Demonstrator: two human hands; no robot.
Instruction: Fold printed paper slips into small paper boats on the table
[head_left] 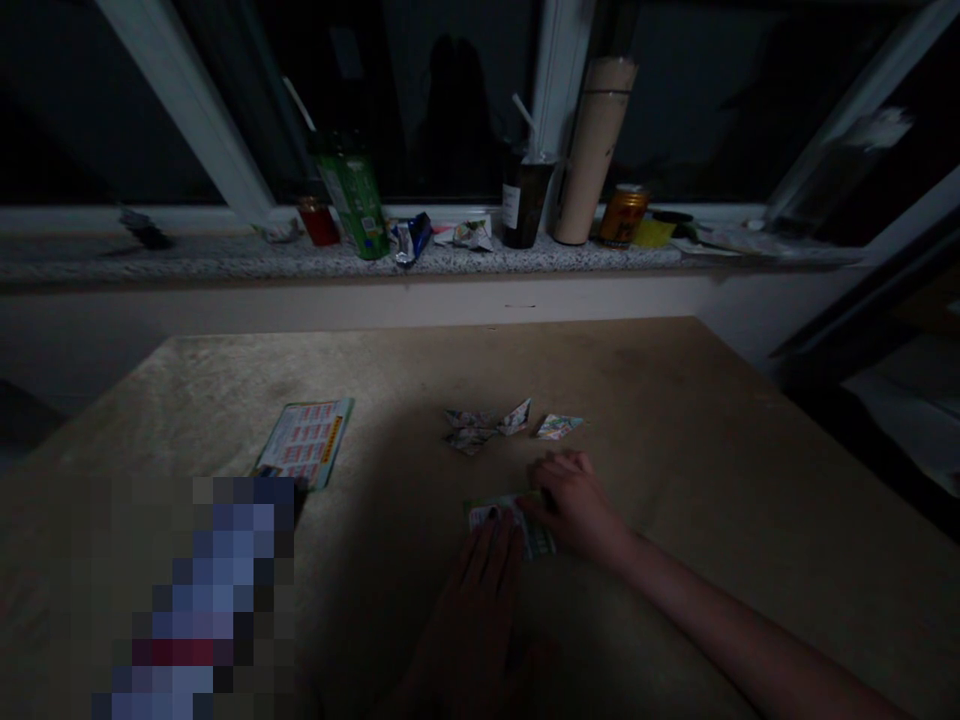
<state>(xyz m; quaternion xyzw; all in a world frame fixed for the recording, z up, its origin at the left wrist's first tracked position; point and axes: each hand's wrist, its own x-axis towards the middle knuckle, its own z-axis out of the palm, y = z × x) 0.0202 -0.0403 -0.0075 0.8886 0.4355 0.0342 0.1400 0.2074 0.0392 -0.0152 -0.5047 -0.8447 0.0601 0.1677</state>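
Note:
A small printed paper [511, 522] lies flat on the brown table [675, 450] in dim light. My left hand [480, 590] rests on its left part with fingers stretched flat. My right hand [574, 505] presses on its right edge, fingers curled down onto the sheet. Just beyond the hands lie folded paper shapes [480, 428], with another folded piece [559, 426] to their right.
A printed leaflet [306, 440] lies at the left of the table, and a blurred-out patch covers the lower left. On the windowsill [187, 255] stand a green bottle [352, 200], a red cup [319, 222], a dark cup with straw [525, 195], a tall beige flask [592, 150] and a can [622, 215].

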